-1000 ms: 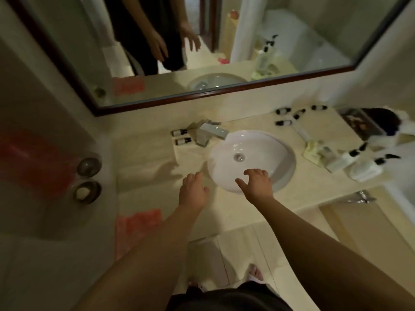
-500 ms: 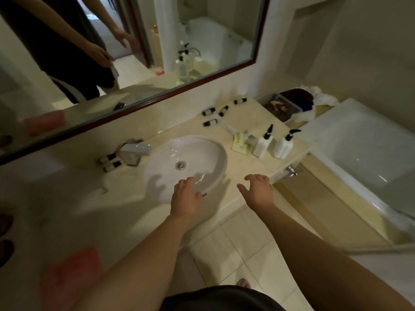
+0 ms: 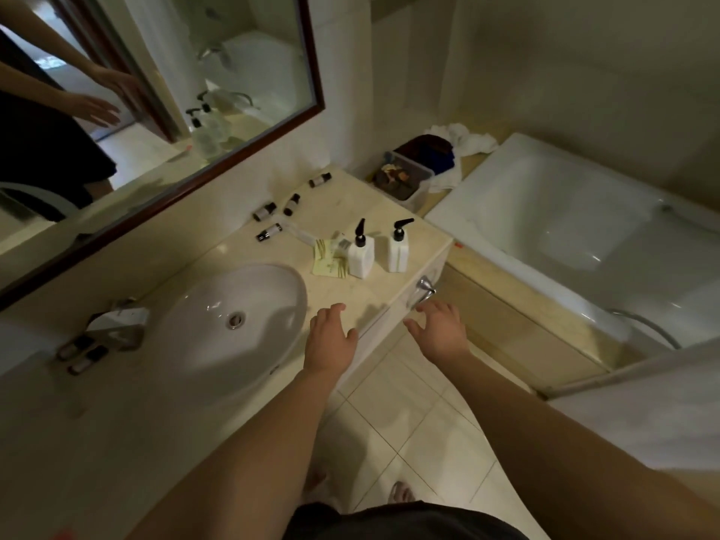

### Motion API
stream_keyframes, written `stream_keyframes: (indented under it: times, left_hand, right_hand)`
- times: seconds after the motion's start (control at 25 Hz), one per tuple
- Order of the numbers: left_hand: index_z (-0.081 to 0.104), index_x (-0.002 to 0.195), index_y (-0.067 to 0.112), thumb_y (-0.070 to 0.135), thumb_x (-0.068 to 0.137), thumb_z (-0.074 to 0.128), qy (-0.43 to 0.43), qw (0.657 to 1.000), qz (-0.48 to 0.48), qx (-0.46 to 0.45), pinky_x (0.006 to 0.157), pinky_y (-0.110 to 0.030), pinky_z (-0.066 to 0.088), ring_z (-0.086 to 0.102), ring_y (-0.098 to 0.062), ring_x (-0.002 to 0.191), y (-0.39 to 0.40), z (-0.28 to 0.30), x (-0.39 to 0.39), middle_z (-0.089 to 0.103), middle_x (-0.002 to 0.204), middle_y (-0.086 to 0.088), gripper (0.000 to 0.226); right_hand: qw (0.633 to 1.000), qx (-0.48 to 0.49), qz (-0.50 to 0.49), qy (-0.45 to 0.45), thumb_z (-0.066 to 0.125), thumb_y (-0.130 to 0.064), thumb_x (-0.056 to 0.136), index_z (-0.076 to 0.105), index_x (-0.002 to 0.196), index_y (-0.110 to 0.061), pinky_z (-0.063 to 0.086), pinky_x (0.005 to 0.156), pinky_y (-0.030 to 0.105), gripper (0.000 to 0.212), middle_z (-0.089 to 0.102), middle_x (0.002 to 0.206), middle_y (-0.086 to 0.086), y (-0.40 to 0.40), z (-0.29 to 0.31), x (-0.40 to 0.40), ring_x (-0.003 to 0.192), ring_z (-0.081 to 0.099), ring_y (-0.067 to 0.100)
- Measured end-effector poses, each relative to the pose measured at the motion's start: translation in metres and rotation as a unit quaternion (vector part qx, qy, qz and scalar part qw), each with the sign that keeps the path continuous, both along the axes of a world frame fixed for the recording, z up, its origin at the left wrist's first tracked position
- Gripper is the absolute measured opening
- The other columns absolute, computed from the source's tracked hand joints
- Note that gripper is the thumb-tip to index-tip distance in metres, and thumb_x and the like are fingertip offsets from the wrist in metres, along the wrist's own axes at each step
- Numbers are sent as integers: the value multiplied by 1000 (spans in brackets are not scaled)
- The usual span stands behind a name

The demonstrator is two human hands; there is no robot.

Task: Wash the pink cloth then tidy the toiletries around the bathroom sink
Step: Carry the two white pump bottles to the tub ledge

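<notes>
My left hand (image 3: 329,339) hovers open over the counter's front edge, just right of the white sink basin (image 3: 218,329). Beyond the counter's right corner my right hand (image 3: 440,331) is open too, just below a chrome towel ring (image 3: 424,287). Neither hand holds anything. Two white pump bottles (image 3: 360,253) (image 3: 398,247) stand at the counter's right end beside yellow sachets (image 3: 327,259). Several small dark-capped bottles (image 3: 269,231) lie scattered near the mirror. Two more small bottles (image 3: 83,354) lie left of the faucet (image 3: 117,321). The pink cloth is out of view.
A beige counter (image 3: 370,212) ends at the right against a white bathtub (image 3: 565,228). On the ledge between them sits a clear bin (image 3: 420,179) with dark and white towels (image 3: 463,140) behind it. The mirror (image 3: 175,91) hangs above the counter. Tiled floor lies below.
The view has swung right, so the pink cloth on the left has left the frame and the bathtub has come in. Both hands have shifted right along the counter's front edge, still open.
</notes>
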State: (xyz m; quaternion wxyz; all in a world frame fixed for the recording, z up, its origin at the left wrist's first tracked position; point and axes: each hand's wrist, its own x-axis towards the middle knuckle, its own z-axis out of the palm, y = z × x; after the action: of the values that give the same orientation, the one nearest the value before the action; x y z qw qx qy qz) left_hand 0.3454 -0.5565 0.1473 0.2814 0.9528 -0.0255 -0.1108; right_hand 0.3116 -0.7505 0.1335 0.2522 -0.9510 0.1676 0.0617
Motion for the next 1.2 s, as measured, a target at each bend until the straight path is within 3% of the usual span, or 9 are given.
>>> stream_keyframes:
  times: [0.4,0.68,0.84,1.0,1.2]
  left_hand:
    - [41,136,20,22,90,55,30,999,-3,-11,97,-36,40,38,-22,127,-27,-22,110,45,134,-5,48]
    - [44,133,20,26,86,61,68,997,3,-24,96,-41,42,43,-27,123,-17,-43,184,48,129,-8,50]
    - [39,138,14,31,85,62,100,994,6,-31,97,-41,42,45,-29,121,-14,-64,197,48,129,-12,60]
    - [38,139,14,42,82,66,146,988,14,-47,99,-43,42,45,-27,122,-29,-80,213,47,131,-10,70]
    - [45,131,15,38,76,71,157,984,54,-58,94,-37,47,51,-19,112,-50,-99,226,51,122,-2,65]
  right_hand:
    - [999,29,-22,11,57,-43,90,52,129,-15,37,104,40,48,52,132,6,-27,-12,93,127,36,24]
    - [991,21,-114,73,58,-47,88,45,127,-7,49,86,40,58,50,128,13,-24,-28,180,113,54,31]
    - [986,36,-118,111,59,-49,87,40,129,-5,45,76,35,63,50,127,13,-17,-53,210,106,59,32]
    - [976,73,-154,133,62,-57,81,34,133,-9,49,78,38,77,51,129,12,-17,-78,231,97,64,34]
    - [987,88,-98,95,68,-48,79,44,122,-11,45,75,36,62,60,115,11,-40,-86,255,102,60,35]
